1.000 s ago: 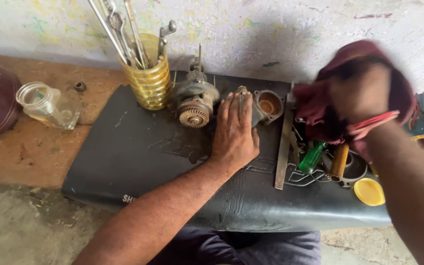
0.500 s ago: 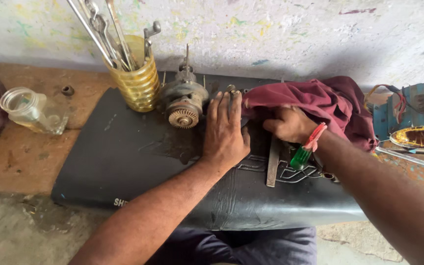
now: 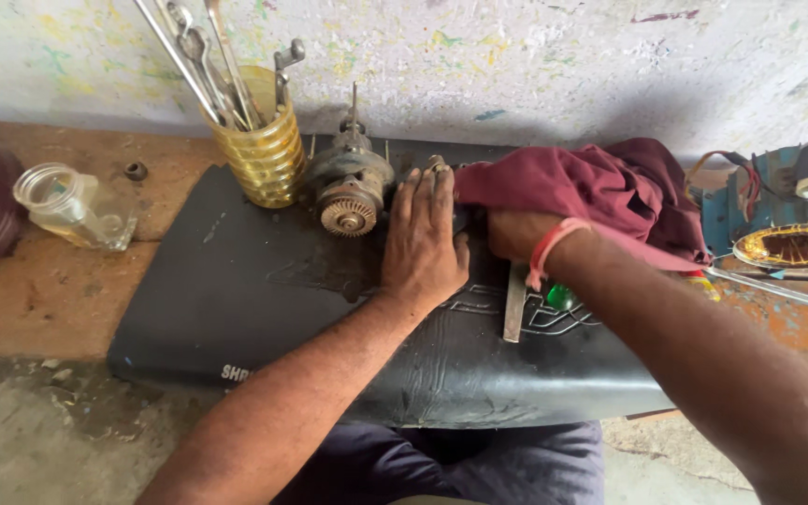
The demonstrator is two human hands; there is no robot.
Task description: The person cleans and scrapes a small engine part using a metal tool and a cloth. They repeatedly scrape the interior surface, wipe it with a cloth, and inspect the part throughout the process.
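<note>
The crumpled maroon cloth (image 3: 600, 192) lies bunched on the right part of the black padded vinyl seat cushion (image 3: 236, 290), draped over whatever small part sits beneath it; the right hand (image 3: 516, 234) is pushed in under its lower edge, fingers hidden by the fabric, so whether they are curled around something cannot be told, though the hand seems to press into the cloth. The left hand (image 3: 425, 245) lies flat and spread, palm down on the cushion, grasping nothing, its fingertips at the cloth's left edge; just left of it stands a greasy grey metal motor part with a toothed gear (image 3: 348, 192). A flat metal file (image 3: 514, 304) and a green-handled tool (image 3: 559, 297) lie below the right wrist; a ribbed yellow plastic cup of spanners (image 3: 262, 154) stands behind the gear part; a clear glass jar (image 3: 72, 206) lies on its side well to the left.
</note>
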